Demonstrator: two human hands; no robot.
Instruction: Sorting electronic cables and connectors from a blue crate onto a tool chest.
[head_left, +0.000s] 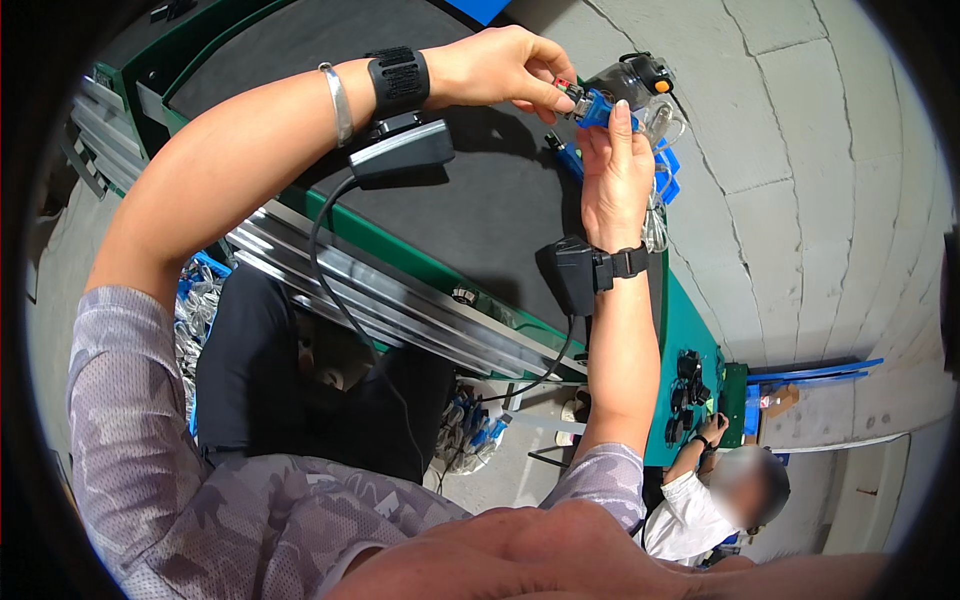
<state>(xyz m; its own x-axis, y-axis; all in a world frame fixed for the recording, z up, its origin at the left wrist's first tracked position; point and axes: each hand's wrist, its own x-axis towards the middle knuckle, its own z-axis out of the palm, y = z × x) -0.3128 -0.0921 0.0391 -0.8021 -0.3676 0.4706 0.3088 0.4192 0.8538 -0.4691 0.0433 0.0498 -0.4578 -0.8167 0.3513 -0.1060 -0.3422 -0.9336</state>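
Observation:
Over the far right part of the dark work surface, my two hands meet at a blue cable connector (pixel 597 108). My right hand (pixel 617 175) grips its blue body, thumb on top. With thumb and fingers, my left hand (pixel 510 70) pinches a small part with red on it (pixel 566 88) at the connector's metal end; whether the two are joined I cannot tell. A clear greyish cable (pixel 660 125) loops beside my right hand. Just left of that hand lies a blue tool with a dark tip (pixel 566 155), partly hidden.
A clear bottle with a black lid (pixel 650 74) stands beyond my hands. Behind my right wrist are a blue tray (pixel 668 165) and coiled cable (pixel 655 222). Green-edged metal rails (pixel 400 290) run before me. Bundled connectors (pixel 470 430) lie below. A co-worker (pixel 700 510) sits at right.

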